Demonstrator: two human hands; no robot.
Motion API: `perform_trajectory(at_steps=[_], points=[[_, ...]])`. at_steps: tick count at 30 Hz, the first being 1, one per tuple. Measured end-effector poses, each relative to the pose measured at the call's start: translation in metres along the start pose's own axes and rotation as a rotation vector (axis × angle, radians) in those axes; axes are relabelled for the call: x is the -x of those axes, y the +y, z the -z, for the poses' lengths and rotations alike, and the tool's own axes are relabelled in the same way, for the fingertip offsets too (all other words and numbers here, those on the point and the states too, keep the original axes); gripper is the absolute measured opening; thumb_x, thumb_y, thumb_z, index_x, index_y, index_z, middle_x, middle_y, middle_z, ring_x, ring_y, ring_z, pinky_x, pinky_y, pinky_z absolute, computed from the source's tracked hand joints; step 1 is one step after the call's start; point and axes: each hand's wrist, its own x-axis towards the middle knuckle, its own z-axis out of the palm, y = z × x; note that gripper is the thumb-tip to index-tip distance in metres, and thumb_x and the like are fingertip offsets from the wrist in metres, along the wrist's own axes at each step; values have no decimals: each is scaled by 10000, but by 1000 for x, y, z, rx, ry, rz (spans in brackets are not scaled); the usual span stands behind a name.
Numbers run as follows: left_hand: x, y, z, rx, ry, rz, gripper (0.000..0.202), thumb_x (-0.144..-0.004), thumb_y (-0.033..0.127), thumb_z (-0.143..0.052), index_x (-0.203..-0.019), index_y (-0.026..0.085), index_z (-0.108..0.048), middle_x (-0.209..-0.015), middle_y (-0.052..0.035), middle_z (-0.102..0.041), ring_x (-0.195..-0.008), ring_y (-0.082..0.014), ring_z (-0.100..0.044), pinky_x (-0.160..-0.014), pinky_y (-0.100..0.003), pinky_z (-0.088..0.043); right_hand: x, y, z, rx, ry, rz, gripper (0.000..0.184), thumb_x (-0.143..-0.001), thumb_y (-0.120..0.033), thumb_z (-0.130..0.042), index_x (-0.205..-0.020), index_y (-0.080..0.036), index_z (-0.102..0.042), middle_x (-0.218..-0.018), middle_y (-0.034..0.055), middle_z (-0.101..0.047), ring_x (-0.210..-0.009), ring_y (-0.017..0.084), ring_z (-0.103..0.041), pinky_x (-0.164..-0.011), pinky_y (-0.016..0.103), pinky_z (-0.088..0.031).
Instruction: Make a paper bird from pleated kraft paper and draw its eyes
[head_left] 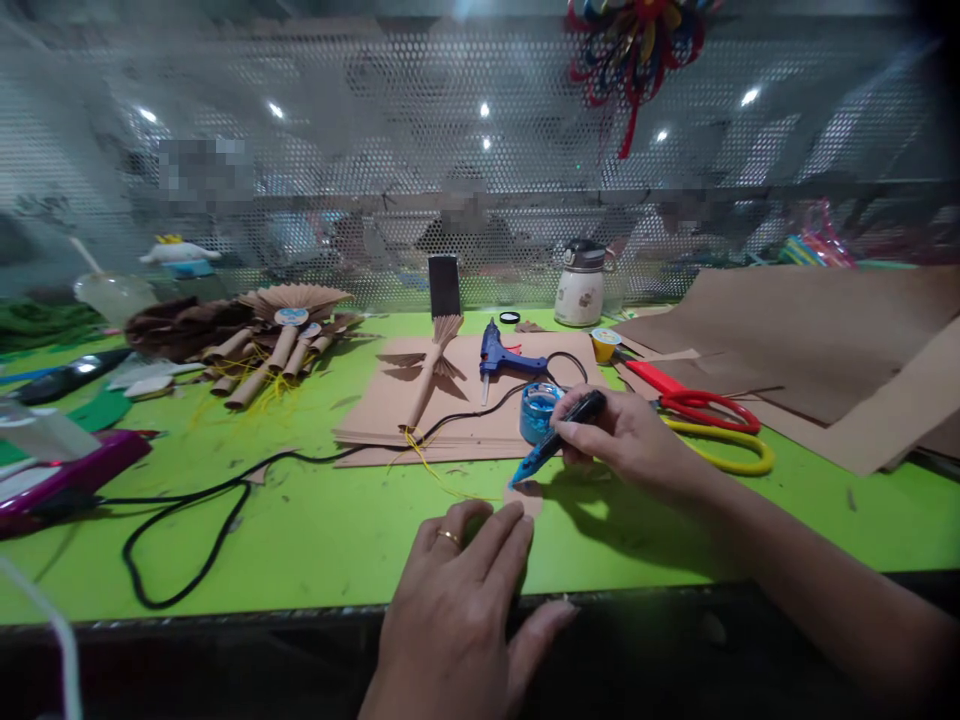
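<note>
My right hand point(619, 435) grips a black marker pen point(551, 450) with a blue front end. Its tip meets a small, roundish piece of brown paper point(525, 500) near the front of the table. My left hand point(472, 600) lies palm down with its thumb apart, and its fingertips press on the near edge of that piece. Just behind the pen stands a clear jar point(538, 412) with blue contents, partly hidden. A brown paper figure point(431, 375) with pleated wings and yellow string rests on stacked brown sheets point(367, 420).
A blue glue gun point(510, 355) lies on the sheets; its black cord point(300, 455) loops leftward over the green table point(315, 560). Red-and-yellow-handled scissors point(712, 410) lie at right, near large brown paper point(720, 330). More paper figures point(277, 350) and a white bottle point(579, 290) stand behind.
</note>
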Motion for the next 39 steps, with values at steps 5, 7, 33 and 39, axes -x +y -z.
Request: perform_trajectory(at_steps=[5,7,33,39], points=[[-1,0,1,-6,9,-6,499,-829,463,-612,-1243,185,-604,-1225,-11,-660,-1001,-281,-545,-825,-434,-459,8,-1,10,-29,23,-10,143,-846,-259,-581,-944,-156,-600,-660,-2,-606,-581,121,-557,-572,258,-465],[-1,-1,1,-6,2,-13,508,-833,462,-608,-1259,185,-592,-1250,-8,-646,-1014,-278,-542,-837,-426,-455,9,-1,15,-50,45,-3,134,-835,-251,-590,-930,-159,-607,-656,-1,-611,-586,126,-566,-576,261,-474],[3,-7,-1,-39,-71,-46,561,-841,470,-594,-1327,196,-538,-1321,-20,-595,-1053,-281,-524,-849,-424,-453,16,-4,8,93,8,-60,111,-804,-272,-625,-873,-186,-613,-688,-11,-553,-585,110,-491,-540,234,-409],[3,-7,-2,-28,-58,-39,555,-837,472,-601,-1315,194,-549,-1327,-5,-591,-1059,-273,-510,-858,-425,-449,15,-6,6,51,28,-86,138,-803,-285,-617,-881,-175,-589,-645,-13,-543,-556,117,-499,-514,238,-409]])
